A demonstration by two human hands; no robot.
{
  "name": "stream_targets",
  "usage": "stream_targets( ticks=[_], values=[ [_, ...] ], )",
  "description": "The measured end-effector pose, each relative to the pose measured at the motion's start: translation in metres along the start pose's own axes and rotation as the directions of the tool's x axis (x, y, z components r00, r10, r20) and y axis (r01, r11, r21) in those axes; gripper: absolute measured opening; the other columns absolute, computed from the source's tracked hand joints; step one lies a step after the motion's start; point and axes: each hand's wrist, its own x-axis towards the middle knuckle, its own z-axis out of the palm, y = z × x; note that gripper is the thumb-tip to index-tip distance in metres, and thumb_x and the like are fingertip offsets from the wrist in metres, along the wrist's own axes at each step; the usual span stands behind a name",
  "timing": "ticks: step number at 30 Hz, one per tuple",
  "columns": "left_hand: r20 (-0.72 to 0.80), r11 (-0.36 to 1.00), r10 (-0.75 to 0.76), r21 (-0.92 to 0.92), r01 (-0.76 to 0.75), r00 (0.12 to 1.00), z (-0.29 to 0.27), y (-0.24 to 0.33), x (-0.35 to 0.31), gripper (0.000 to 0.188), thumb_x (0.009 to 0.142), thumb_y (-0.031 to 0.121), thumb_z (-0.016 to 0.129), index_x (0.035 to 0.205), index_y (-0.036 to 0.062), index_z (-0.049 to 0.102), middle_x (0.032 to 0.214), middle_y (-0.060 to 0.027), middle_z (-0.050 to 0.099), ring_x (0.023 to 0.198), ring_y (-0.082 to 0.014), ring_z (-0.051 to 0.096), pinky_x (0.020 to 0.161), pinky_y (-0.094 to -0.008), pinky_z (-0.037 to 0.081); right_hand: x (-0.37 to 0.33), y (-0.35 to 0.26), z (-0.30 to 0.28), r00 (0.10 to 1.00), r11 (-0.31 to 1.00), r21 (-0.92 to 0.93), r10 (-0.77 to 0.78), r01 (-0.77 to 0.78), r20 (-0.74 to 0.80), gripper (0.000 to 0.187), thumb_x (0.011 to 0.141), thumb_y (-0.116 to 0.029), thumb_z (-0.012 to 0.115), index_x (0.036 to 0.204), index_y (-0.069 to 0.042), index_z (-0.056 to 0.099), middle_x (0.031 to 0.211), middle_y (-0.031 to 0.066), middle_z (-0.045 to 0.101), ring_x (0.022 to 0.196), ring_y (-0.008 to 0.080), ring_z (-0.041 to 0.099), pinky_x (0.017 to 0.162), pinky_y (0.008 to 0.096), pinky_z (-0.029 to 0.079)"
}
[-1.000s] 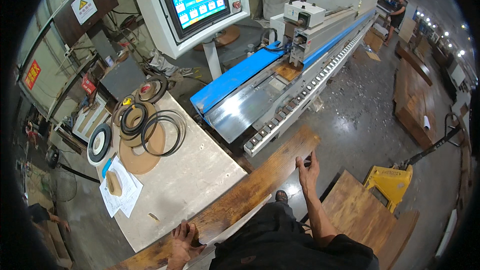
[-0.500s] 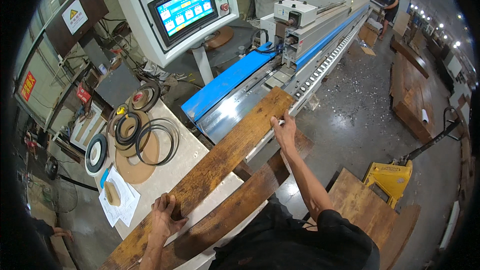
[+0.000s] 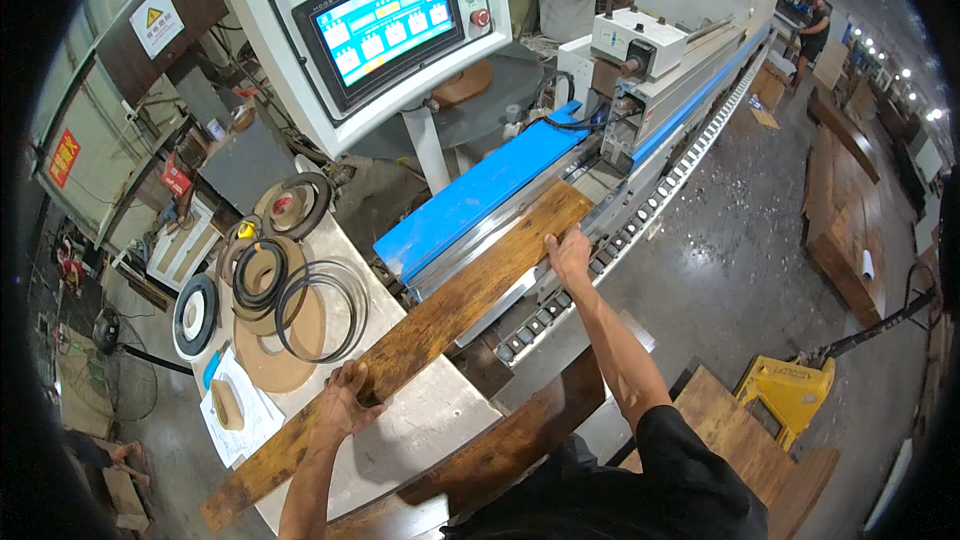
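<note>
Brown plank (image 3: 460,315) | left hand (image 3: 343,402), right hand (image 3: 571,258) holding | lower board (image 3: 500,450) partly hidden

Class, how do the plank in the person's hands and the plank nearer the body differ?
The left hand and right hand grip the held plank; neither grips the nearer plank. The held plank's far end reaches the machine, while the nearer plank lies beside the pale table's near edge. The held plank looks golden brown, the nearer plank darker. Both are long and brown, with dark streaks.
</note>
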Motion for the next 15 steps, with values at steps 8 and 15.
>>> stream_targets(
  ticks=[8, 15],
  values=[
    [-0.209, 0.956, 0.287, 0.001, -0.293, 0.935, 0.017, 0.057, 0.072, 0.073, 0.08, 0.03, 0.081, 0.144, 0.0055, 0.054, 0.159, -0.0208, 0.035, 0.148, -0.0414, 0.03, 0.118, -0.0532, 0.028, 0.018, 0.02, 0.007, 0.994, 0.99, 0.082, 0.111, -0.112, 0.015, 0.04, 0.087, -0.027, 0.074, 0.089, 0.011, 0.061, 0.08, 0.0328, 0.067, 0.08, 0.0502, 0.067, 0.07, 0.0538, 0.053],
    [-0.346, 0.908, 0.381, -0.035, -0.418, 0.857, 0.06, 0.111, 0.159, 0.051, 0.095, 0.021, 0.066, 0.14, 0.0002, 0.057, 0.156, -0.0187, 0.042, 0.148, -0.0371, 0.033, 0.12, -0.0529, 0.027, 0.023, 0.012, 0.02, 0.991, 0.986, 0.101, 0.133, -0.133, 0.015, 0.042, 0.086, -0.031, 0.076, 0.075, 0.007, 0.062, 0.071, 0.031, 0.065, 0.074, 0.0447, 0.069, 0.064, 0.0503, 0.055]
  ],
)
